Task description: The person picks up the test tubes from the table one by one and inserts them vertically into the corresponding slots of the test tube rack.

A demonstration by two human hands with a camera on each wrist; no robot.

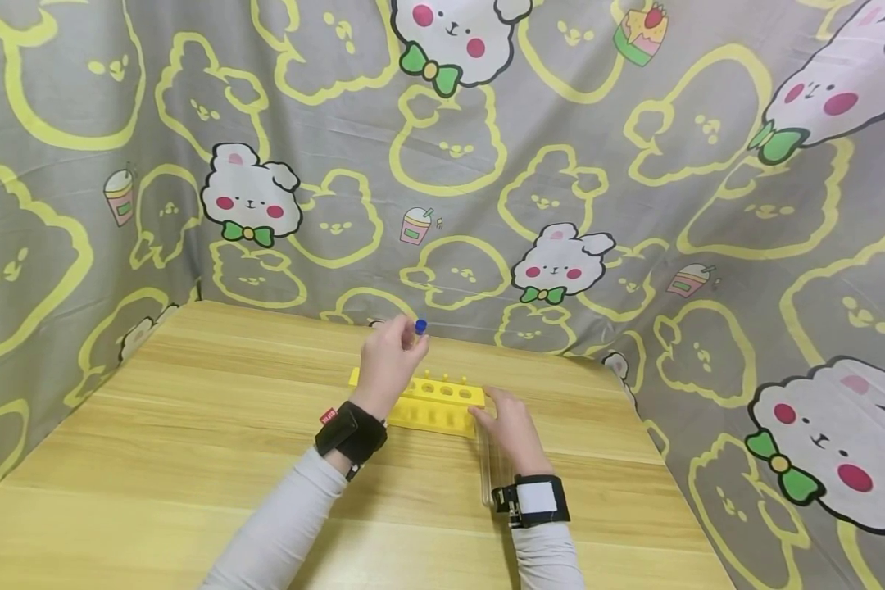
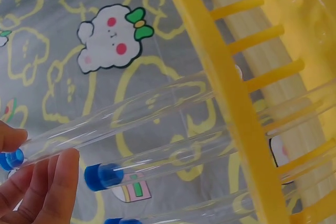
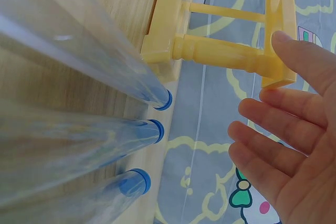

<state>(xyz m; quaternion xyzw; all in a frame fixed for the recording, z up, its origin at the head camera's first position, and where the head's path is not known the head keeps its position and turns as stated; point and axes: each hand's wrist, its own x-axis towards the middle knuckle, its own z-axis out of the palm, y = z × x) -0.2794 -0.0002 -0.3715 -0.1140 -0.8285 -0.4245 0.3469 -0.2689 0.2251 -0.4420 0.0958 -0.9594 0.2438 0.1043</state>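
A clear test tube (image 2: 121, 116) with a blue cap (image 1: 420, 326) is pinched near its top by my left hand (image 1: 387, 360). Its lower end reaches the top plate of the yellow test tube rack (image 1: 442, 416), at a hole. Beside it in the left wrist view, more capped tubes (image 2: 168, 158) stand in the rack; in the head view the left hand and wrist hide them. My right hand (image 1: 516, 430) holds the rack's right end, thumb (image 3: 294, 51) on the top plate and index fingertip at its edge, the other fingers spread.
Several clear tubes (image 1: 485, 467) with blue caps lie on the wooden table (image 1: 192, 459), to the right of the rack and by the right wrist. Several holes on the rack's right side hold no tube. A patterned grey curtain (image 1: 339, 123) rises behind the table and on both sides.
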